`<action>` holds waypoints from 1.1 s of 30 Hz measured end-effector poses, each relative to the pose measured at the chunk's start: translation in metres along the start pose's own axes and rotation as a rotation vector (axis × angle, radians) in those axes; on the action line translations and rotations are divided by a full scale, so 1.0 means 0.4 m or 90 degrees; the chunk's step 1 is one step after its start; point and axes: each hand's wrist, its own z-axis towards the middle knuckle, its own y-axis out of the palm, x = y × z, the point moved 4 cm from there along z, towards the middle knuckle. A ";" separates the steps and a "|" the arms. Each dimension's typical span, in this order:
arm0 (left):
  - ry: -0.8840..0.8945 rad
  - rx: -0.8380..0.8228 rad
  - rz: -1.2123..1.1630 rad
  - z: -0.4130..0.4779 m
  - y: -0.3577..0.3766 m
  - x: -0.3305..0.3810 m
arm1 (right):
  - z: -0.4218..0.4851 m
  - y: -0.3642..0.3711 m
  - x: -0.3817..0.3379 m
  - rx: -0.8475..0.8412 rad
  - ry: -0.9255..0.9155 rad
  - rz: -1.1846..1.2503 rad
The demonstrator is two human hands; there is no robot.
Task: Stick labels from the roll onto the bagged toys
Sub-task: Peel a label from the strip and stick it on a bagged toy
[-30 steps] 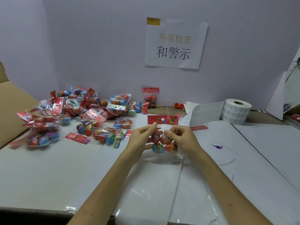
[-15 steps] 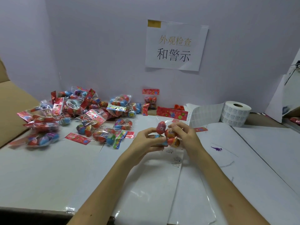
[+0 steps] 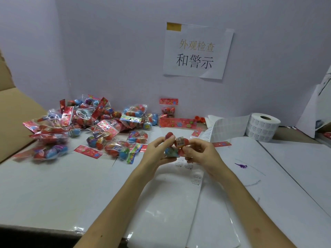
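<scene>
White table [image 3: 53, 185]; left hand [image 3: 157, 151], right hand [image 3: 200, 153]: each pinching one clear bag [image 3: 180, 142]; holding coloured egg toys [image 3: 171, 151]

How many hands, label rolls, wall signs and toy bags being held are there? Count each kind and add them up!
hands: 2 (left hand, right hand)
toy bag pinched between both hands: 1
label roll: 1
paper sign on the wall: 1
Total: 5
The pile of bags on the left is too jumbled to count.
</scene>
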 end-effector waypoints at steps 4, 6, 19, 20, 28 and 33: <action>-0.005 0.024 0.022 0.005 -0.009 -0.004 | 0.000 0.003 -0.001 0.006 0.002 -0.040; -0.014 0.039 0.056 0.006 -0.009 -0.006 | 0.001 0.003 0.004 0.004 0.020 -0.050; 0.143 0.098 0.120 0.009 -0.029 0.025 | -0.001 -0.039 -0.009 0.233 -0.095 -0.070; 0.131 0.065 0.110 0.010 -0.024 0.026 | -0.001 -0.038 -0.012 0.215 -0.097 -0.047; 0.089 0.056 0.077 0.011 -0.004 -0.006 | -0.001 -0.010 -0.016 0.072 -0.089 -0.026; 0.031 -0.016 -0.022 0.006 -0.002 -0.004 | 0.003 -0.008 0.002 0.053 -0.012 0.007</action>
